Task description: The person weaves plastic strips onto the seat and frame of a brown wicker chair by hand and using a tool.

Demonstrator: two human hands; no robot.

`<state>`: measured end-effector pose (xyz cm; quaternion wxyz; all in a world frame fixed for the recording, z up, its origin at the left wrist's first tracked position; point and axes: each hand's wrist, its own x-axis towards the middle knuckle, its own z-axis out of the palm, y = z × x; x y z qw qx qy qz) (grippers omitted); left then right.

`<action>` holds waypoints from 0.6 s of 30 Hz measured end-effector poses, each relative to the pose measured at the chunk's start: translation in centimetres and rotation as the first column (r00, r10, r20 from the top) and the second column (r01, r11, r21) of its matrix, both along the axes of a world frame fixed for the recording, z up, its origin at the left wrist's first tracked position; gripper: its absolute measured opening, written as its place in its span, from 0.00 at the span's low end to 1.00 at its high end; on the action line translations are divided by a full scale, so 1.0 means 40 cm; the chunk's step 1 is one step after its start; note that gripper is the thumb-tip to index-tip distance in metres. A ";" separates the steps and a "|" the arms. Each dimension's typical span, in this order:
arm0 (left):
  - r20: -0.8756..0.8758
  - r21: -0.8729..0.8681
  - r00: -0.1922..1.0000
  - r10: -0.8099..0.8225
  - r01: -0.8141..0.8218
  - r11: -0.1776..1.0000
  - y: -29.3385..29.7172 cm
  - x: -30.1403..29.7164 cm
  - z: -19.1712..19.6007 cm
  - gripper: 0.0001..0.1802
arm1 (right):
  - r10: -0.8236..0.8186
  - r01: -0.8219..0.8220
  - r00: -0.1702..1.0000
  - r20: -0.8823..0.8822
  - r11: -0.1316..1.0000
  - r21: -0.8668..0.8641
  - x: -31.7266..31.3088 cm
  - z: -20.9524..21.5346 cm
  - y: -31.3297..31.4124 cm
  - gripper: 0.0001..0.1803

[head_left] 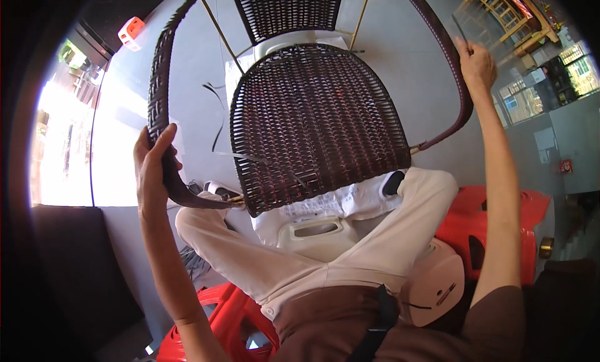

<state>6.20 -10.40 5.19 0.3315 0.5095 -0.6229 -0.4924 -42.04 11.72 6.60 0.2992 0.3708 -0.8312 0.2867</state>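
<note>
A dark brown woven chair tips toward me, with its seat [319,118] facing up and its backrest [287,12] at the far side. My left hand [153,168] is closed around the wrapped left armrest [161,74], thumb on the inner side. Out beside the bare-looking right armrest [449,49], my right hand [480,65] is raised and closed. A thin dark strip [459,26] sticks up from its fingers; its full length cannot be made out. Loose dark strips [217,103] hang near the seat's left edge, and a thin strip lies across the seat.
Between my legs stands a pale plastic stool [315,234], with white cloth [312,206] beneath the chair. Red plastic stools [500,221] flank me. A small orange-red stool [131,32] sits far left, wooden furniture [512,15] far right.
</note>
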 end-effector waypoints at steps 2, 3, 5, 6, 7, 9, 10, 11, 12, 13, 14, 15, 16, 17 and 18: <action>0.036 -0.129 0.999 0.028 -0.023 0.991 0.004 0.003 -0.032 0.27 | -0.009 -0.030 0.923 -0.384 0.995 -0.096 0.069 0.010 0.009 0.21; 0.069 -0.223 0.995 0.074 -0.057 0.973 0.010 0.013 -0.057 0.33 | 0.000 -0.037 0.958 -0.286 0.992 -0.124 0.141 0.005 0.021 0.18; 0.093 -0.661 0.938 0.334 -0.193 0.725 0.041 0.051 -0.088 0.37 | 0.234 -0.204 0.957 0.172 0.962 -0.179 0.276 -0.045 0.027 0.17; 0.025 -0.759 0.919 0.394 -0.239 0.605 0.083 0.064 -0.075 0.35 | 0.294 -0.245 0.855 0.426 0.955 -0.168 0.353 -0.092 0.025 0.13; -0.087 -0.779 0.929 0.360 -0.288 0.557 0.126 0.070 -0.082 0.31 | 0.296 -0.352 0.669 0.682 0.934 -0.060 0.460 -0.099 0.014 0.09; -0.292 -0.451 0.937 0.191 -0.311 0.836 0.259 0.034 -0.037 0.20 | 0.391 -0.511 0.483 0.783 0.853 -0.111 0.559 -0.245 -0.002 0.11; -0.445 -0.389 0.890 -0.101 -0.090 0.917 0.313 0.043 -0.019 0.18 | 0.385 -0.564 0.439 0.812 0.822 -0.085 0.609 -0.301 -0.024 0.12; -0.681 -0.259 0.685 -0.260 0.106 0.960 0.395 0.031 -0.004 0.21 | 0.375 -0.617 0.393 0.840 0.785 -0.062 0.649 -0.348 -0.042 0.14; -0.783 -0.450 0.369 -0.500 0.219 0.866 0.427 -0.026 0.006 0.24 | 0.417 -0.632 0.455 0.787 0.774 -0.045 0.682 -0.388 -0.064 0.16; -0.762 -0.632 -0.141 -0.632 0.371 0.680 0.458 -0.099 0.000 0.27 | 0.445 -0.632 0.519 0.729 0.775 -0.023 0.697 -0.429 -0.078 0.18; -0.627 -0.776 -0.500 -0.597 0.464 0.426 0.490 -0.147 0.022 0.31 | 0.433 -0.637 0.489 0.757 0.771 -0.030 0.737 -0.435 -0.106 0.19; -0.651 -0.759 -0.565 -0.508 0.455 0.467 0.553 -0.149 0.041 0.33 | 0.452 -0.601 0.561 0.693 0.798 -0.033 0.762 -0.446 -0.120 0.15; -0.656 -0.742 -0.636 -0.407 0.440 0.506 0.614 -0.154 0.049 0.36 | 0.418 -0.601 0.530 0.737 0.799 -0.021 0.767 -0.469 -0.130 0.12; -0.643 -0.726 -0.695 -0.320 0.421 0.544 0.675 -0.151 0.068 0.38 | 0.393 -0.605 0.500 0.772 0.796 -0.013 0.772 -0.480 -0.143 0.10; -0.761 -0.552 -0.647 -0.041 0.614 0.565 0.693 -0.125 0.095 0.37 | 0.444 -0.599 0.479 0.757 0.796 -0.088 0.776 -0.489 -0.147 0.09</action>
